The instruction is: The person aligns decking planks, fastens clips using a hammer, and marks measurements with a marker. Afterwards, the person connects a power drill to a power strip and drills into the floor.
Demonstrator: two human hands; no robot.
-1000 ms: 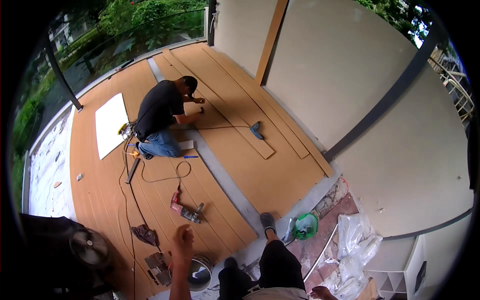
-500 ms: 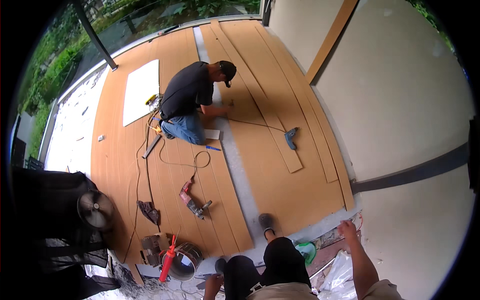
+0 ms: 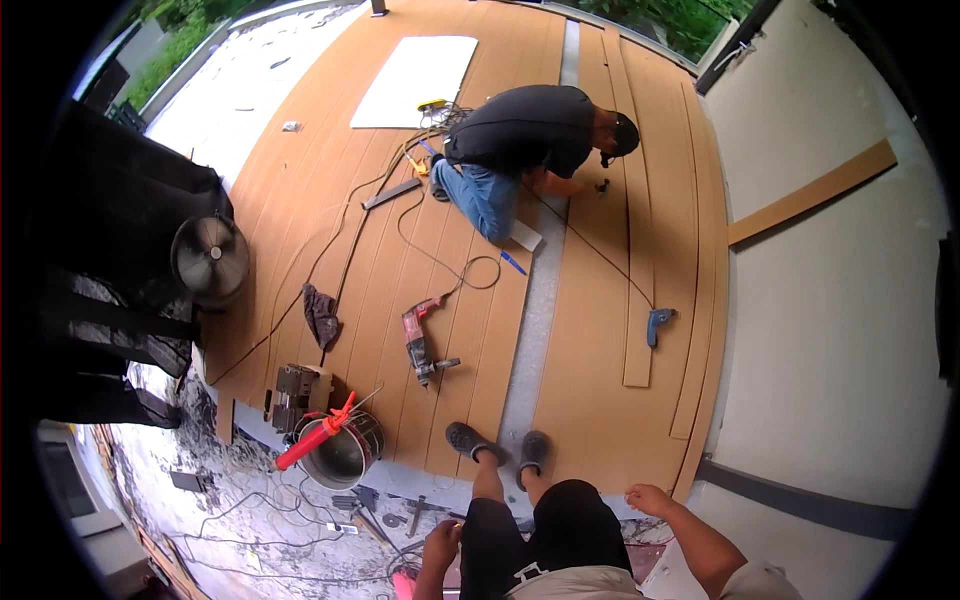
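Observation:
My left hand [image 3: 441,547] hangs beside my left thigh with its fingers curled closed. A small yellowish tip shows at its upper edge, too small to name. My right hand [image 3: 650,499] is held out to the right, above the front edge of the wood-coloured floor boards [image 3: 610,430]; its fingers are loosely bent apart and nothing shows in them. Both my feet, in dark clogs [image 3: 534,452], stand at the near end of the boards, by a grey gap strip [image 3: 540,310]. Neither hand touches a tool.
A co-worker [image 3: 530,130] kneels ahead, holding a hammer-like tool [image 3: 602,186]. A red drill [image 3: 418,340], its cord and a blue drill [image 3: 659,326] lie on the boards. Left stand a bucket [image 3: 345,455] with a red caulking gun [image 3: 318,443] across it and a fan [image 3: 210,258]. A wall [image 3: 800,340] bounds the right.
The view has swung left and down. My left foot has come forward onto the boards beside the right one. My right arm remains out to the side; the co-worker stays kneeling.

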